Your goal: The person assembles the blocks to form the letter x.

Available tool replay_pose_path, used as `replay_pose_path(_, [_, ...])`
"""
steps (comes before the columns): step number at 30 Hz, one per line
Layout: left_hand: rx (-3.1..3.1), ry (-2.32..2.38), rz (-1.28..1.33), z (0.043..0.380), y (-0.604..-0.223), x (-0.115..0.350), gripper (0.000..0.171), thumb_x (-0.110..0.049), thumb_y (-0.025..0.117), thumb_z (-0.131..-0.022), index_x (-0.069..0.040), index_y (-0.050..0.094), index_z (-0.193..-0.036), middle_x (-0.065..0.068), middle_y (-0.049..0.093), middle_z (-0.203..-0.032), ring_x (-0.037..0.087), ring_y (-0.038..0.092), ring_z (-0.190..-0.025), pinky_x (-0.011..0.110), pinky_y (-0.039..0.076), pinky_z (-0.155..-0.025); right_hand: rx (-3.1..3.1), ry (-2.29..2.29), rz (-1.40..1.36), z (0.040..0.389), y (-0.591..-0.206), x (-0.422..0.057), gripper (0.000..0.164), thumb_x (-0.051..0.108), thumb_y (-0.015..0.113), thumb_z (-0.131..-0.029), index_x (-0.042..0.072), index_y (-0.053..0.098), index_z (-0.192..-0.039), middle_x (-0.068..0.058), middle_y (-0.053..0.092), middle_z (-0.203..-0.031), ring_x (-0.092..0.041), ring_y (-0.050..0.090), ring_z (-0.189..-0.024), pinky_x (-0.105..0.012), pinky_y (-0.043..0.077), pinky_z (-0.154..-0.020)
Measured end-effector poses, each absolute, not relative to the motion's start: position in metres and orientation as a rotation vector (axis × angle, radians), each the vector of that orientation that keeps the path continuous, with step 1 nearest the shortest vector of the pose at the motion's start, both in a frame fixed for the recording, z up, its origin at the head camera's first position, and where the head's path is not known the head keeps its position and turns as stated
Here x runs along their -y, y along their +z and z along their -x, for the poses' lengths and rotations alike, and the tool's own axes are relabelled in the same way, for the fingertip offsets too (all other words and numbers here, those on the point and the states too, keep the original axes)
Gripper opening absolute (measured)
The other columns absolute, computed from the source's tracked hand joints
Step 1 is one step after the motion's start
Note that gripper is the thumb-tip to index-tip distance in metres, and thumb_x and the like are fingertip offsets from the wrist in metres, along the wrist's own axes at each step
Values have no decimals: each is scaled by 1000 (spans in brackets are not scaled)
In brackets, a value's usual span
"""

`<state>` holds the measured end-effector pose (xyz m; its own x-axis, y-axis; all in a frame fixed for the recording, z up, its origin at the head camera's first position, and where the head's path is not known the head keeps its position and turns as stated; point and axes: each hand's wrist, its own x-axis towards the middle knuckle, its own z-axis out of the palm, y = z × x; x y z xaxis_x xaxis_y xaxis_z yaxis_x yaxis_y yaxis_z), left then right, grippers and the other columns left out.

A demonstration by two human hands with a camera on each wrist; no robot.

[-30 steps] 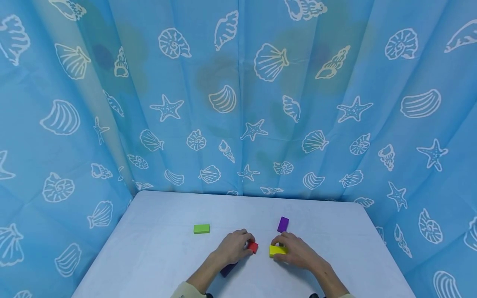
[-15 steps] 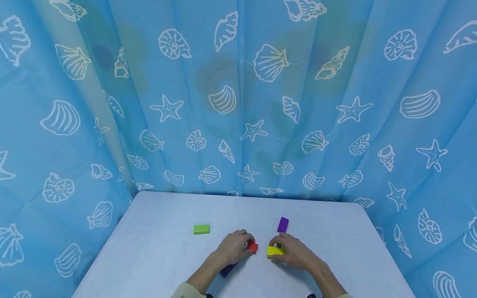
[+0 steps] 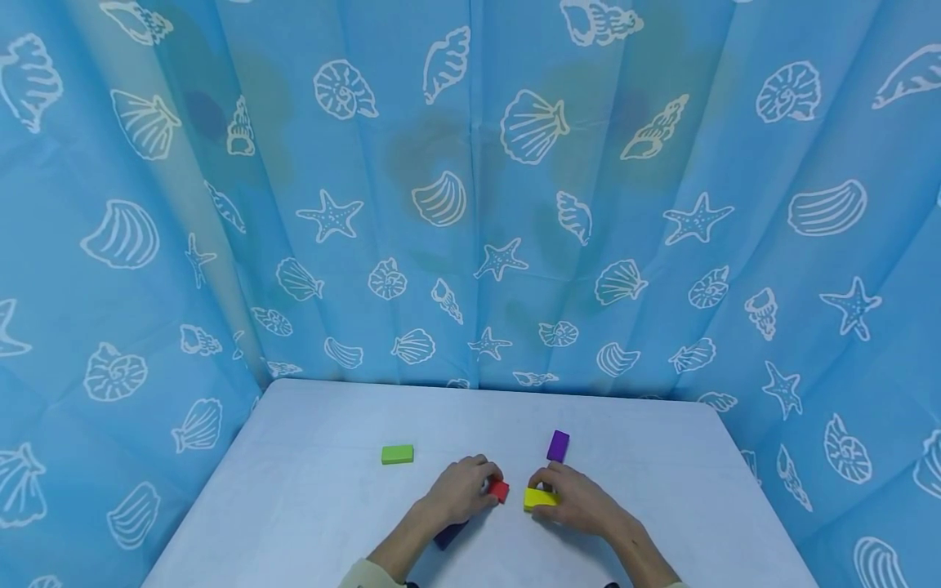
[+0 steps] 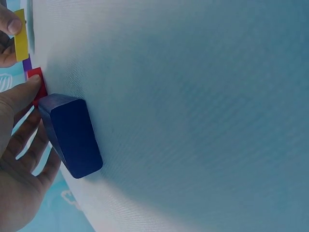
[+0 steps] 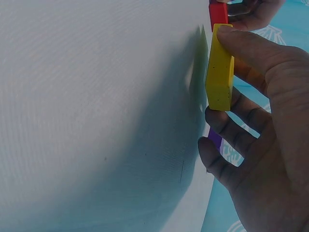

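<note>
- The yellow block [image 3: 539,499] and the red block [image 3: 500,490] sit near each other in the middle of the near half of the table, a narrow gap between them; the yellow one looks slightly raised, though its contact with the surface is hard to judge.
- The right hand [image 3: 577,500] pinches the yellow block, thumb on the near side and a finger across from it; the other fingers curve loosely.
- The left hand [image 3: 461,488] pinches the red block between thumb and fingertips, its remaining fingers relaxed.
- For steady handling, I would grip by the long sides, leave the facing ends free of fingertips, and turn the yellow block's end square to the red, which lies at an angle.
- A light pinch should be enough; a tight squeeze could twist so small a piece.
- The dark blue block [image 4: 75,137] lies beneath the left wrist, so that wrist is best held high.
- The purple block [image 3: 558,446] lies just beyond the right fingers, easily nudged.
- The green block [image 3: 397,454] lies well apart, farther left on the white table [image 3: 316,506].
</note>
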<state>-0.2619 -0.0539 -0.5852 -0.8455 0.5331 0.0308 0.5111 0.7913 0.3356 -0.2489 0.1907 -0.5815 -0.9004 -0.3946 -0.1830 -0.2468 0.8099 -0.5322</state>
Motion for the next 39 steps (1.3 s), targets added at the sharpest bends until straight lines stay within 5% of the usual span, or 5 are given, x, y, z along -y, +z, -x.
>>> replay_pose_path(39, [-2908, 518, -827, 261, -584, 54, 34, -36, 81, -86, -25, 70, -116, -8, 63, -101, 6, 51, -81, 25, 51, -81, -2728, -737, 527, 251, -582, -184, 38, 44, 81, -81, 27, 67, -112, 11, 59, -97, -10, 57, -88, -39, 55, -89])
